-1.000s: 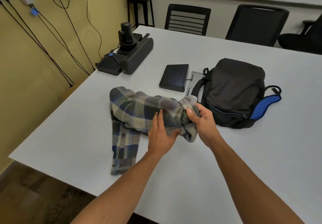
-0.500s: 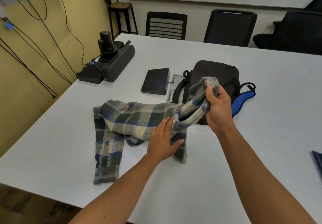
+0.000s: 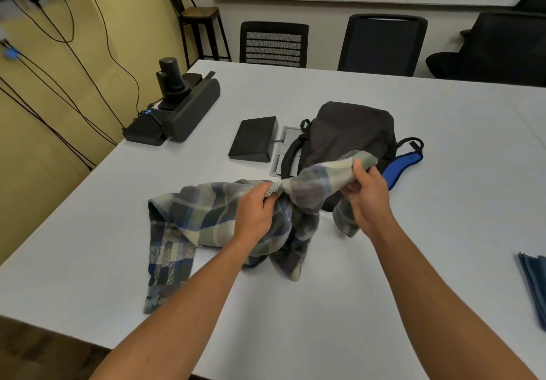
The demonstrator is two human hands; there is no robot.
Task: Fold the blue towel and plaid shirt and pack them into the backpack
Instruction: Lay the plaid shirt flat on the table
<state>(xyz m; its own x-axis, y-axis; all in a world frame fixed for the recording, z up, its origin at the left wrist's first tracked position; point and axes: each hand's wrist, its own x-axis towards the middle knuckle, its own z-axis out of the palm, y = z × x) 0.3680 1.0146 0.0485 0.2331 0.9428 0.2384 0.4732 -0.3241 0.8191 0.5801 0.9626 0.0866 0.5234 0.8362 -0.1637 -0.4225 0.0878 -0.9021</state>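
Observation:
The plaid shirt [image 3: 201, 217] lies bunched on the white table [image 3: 295, 320], one sleeve trailing toward the near left edge. My left hand [image 3: 255, 212] grips a fold of the shirt near its middle. My right hand [image 3: 367, 196] pinches another part and holds it lifted above the table, so cloth stretches between both hands. Just behind them lies the dark backpack [image 3: 351, 131] with a blue-lined strap on its right. A corner of the blue towel [image 3: 534, 285] shows at the right frame edge.
A black flat box [image 3: 254, 139] sits left of the backpack beside a grey table hatch [image 3: 285, 149]. A black speaker bar and camera unit [image 3: 177, 108] stand at the far left edge. Chairs [image 3: 381, 44] line the far side. Cables hang on the yellow wall.
My left hand has gone from pressing flat on the shirt to gripping and lifting a fold. My right hand still holds its part raised, now spread wider from the left.

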